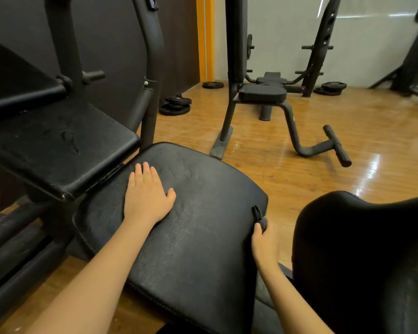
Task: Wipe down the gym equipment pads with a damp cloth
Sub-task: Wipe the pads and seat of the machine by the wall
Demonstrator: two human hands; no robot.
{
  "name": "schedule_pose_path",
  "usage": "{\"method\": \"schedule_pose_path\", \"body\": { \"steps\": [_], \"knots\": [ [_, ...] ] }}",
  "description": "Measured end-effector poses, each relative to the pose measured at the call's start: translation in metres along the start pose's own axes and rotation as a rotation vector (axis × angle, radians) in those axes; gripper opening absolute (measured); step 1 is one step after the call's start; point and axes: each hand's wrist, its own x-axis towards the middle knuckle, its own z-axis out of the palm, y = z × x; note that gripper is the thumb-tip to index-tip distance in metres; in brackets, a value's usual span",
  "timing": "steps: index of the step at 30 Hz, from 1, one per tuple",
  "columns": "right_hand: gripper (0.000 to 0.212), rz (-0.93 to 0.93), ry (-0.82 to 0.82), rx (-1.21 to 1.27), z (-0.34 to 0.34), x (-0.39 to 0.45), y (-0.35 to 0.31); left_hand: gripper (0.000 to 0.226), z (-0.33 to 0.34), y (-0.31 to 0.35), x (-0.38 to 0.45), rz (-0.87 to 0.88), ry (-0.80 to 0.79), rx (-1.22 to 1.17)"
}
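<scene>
A big black seat pad (203, 225) fills the middle of the view. It is soft-looking, with a stitched edge and tiny bumps in its skin. The left hand (146, 196) lies flat on top of the pad, near its far left side. Its fingers are straight and spread a little, pressing down, and it holds nothing.

The right hand (263, 242) is at the right edge of the pad. Its fingers curl round that edge, just beside a small rip (256, 213) in the cover. A bit of grey shows under the fingers there. It may be the cloth, but it is too small to tell.

Just behind the seat pad, to the left, sits another black pad (58, 145). It is higher and nearly touches the seat pad. It has some scuffed marks on top. A third pad (17, 78) tilts up behind that one. Dark metal posts (152, 68) rise up beside them.

At the lower right is a round black cushion (362, 256), close to the right arm.

The floor (299, 131) is shiny wood. Farther back stands another bench (263, 92) with a bent metal leg and a foot bar. Flat black weight plates (175, 106) lie on the floor near the dark wall, and more lie by the white wall. A yellow strip (204, 37) runs up between the 2 walls.
</scene>
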Motion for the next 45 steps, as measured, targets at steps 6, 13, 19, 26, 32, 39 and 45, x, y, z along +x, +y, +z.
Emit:
{"method": "schedule_pose_path", "body": {
  "steps": [6, 13, 19, 26, 32, 39, 45],
  "knots": [
    [0.034, -0.002, 0.017, -0.017, -0.013, 0.067, -0.038, 0.071, 0.0, 0.0, -0.043, 0.056, -0.011, -0.036],
    [0.028, -0.167, -0.022, -0.034, 0.01, -0.026, -0.026, 0.071, -0.003, 0.0, -0.055, 0.041, -0.037, -0.057],
    [0.037, -0.165, -0.077, 0.007, 0.007, -0.032, -0.027, 0.066, -0.011, -0.001, -0.066, 0.076, -0.052, -0.061],
    [0.018, -0.058, -0.031, 0.069, -0.008, -0.014, -0.026, 0.066, -0.006, -0.01, -0.123, 0.1, -0.021, -0.009],
    [0.044, -0.156, -0.082, 0.075, -0.019, -0.115, 0.007, 0.065, -0.007, -0.007, -0.127, 0.062, 0.017, -0.028],
    [0.017, -0.067, -0.025, 0.081, 0.002, -0.001, -0.004, 0.063, -0.008, -0.006, -0.127, 0.049, 0.046, -0.03],
    [0.019, 0.002, 0.003, 0.196, 0.001, 0.027, -0.002, 0.06, -0.007, -0.006, -0.127, 0.045, 0.062, -0.073]
  ]
}}
